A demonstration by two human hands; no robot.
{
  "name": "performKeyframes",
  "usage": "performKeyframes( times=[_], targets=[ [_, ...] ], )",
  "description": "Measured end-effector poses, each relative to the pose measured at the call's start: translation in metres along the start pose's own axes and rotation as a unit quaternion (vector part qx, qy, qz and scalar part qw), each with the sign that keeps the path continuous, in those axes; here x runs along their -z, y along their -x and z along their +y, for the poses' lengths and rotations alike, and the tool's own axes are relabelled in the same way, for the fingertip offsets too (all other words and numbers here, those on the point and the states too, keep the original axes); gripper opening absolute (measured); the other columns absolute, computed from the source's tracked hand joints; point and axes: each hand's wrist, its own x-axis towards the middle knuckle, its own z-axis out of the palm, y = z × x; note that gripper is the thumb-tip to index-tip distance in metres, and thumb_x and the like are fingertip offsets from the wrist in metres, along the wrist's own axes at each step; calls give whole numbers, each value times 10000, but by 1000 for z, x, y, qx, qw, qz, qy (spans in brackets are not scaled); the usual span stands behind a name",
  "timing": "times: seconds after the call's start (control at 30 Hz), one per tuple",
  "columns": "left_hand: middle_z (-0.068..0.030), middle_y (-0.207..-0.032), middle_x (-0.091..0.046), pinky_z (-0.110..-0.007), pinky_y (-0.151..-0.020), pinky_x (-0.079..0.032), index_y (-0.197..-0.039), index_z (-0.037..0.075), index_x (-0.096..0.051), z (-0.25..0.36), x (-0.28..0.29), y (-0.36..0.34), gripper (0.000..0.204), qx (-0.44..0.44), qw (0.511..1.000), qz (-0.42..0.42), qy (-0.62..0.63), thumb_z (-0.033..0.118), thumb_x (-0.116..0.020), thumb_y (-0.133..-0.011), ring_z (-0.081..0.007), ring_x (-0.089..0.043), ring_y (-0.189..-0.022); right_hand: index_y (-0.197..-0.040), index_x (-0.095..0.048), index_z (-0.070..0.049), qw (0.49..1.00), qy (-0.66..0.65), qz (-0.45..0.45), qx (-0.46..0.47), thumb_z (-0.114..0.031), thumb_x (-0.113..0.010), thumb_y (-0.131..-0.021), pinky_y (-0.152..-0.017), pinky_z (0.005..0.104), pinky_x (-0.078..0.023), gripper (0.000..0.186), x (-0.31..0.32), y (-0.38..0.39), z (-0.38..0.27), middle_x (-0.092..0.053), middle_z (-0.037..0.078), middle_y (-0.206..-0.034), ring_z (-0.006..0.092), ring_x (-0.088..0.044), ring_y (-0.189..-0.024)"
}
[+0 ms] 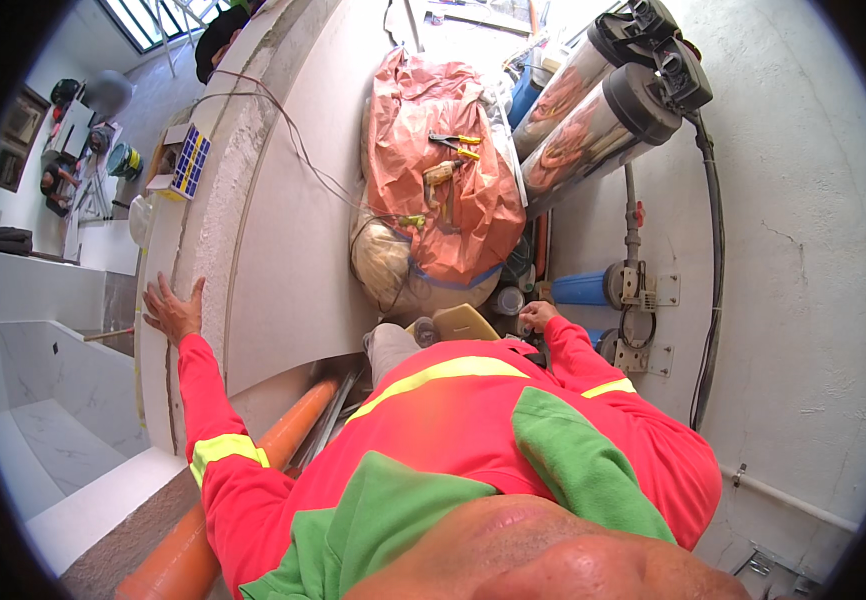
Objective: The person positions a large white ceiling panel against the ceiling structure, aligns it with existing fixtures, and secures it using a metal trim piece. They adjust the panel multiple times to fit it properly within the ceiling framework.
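Observation:
My left hand [173, 308] rests with spread fingers on the top of a rough plastered wall [215, 230]. My right hand [540, 316] is drawn in with its fingers curled, close to a small round container [509, 300] and a yellowish board [463, 322]. Whatever the fingers may hold there is too small to make out. In front of me, an orange plastic sheet [403, 120] covers a bulky bundle. Yellow-handled pliers [456, 146] lie on the sheet, beside a tan-coloured tool [440, 176] of unclear kind.
Two large clear filter cylinders [593, 140] stand at the right, with blue filter housings [583, 289] below. A thin cable [293, 140] crosses the wall. An orange pipe [293, 415] runs by my left side. Another person [56, 185] works beyond the wall; a box [185, 162] sits on it.

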Motion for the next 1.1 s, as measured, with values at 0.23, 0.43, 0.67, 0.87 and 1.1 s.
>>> performKeyframes(
  times=[0.23, 0.43, 0.67, 0.87, 1.1],
  targets=[
    [-125, -1510, -363, -631, -1150, -204, -1488, 229, -391, 0, 0, 1, 994, -1, 1000, 4, 1, 805, -619, -712, -316, -257, -1459, -1071, -728, -51, 1000, -12, -15, -4, -213, -723, -851, -690, 326, -568, 274, 5, 1, -5, -729, 97, -902, 170, -701, -760],
    [-128, -1500, -380, -629, -1148, -209, -1489, 230, -391, 1, -1, -1, 999, -1, 1000, 2, -12, 813, -612, -708, -317, -273, -1452, -1084, -721, -52, 1000, 2, -8, 23, -210, -722, -858, -696, 330, -570, 276, 7, -1, -9, -734, 99, -918, 176, -711, -767],
    [-119, -1495, -384, -628, -1144, -224, -1489, 230, -390, 0, -1, 0, 991, -3, 1000, 9, -15, 805, -616, -714, -316, -279, -1448, -1080, -726, -60, 1000, 2, -15, 6, -220, -722, -860, -706, 330, -567, 272, 4, -5, -7, -732, 93, -913, 167, -704, -748],
    [-116, -1495, -383, -627, -1147, -220, -1491, 234, -385, 0, -1, -1, 988, -3, 1000, 6, -16, 801, -618, -717, -314, -276, -1449, -1075, -732, -78, 1000, 10, -14, 5, -232, -715, -866, -708, 327, -567, 260, 1, -3, -4, -731, 91, -914, 175, -701, -764],
    [-120, -1505, -371, -627, -1153, -201, -1491, 233, -385, -1, -3, -1, 986, 0, 1000, 0, -6, 804, -612, -719, -314, -263, -1456, -1078, -728, -78, 1000, -2, -13, -13, -232, -710, -869, -711, 319, -569, 260, -1, -3, -1, -731, 96, -944, 174, -703, -779]
  ],
)
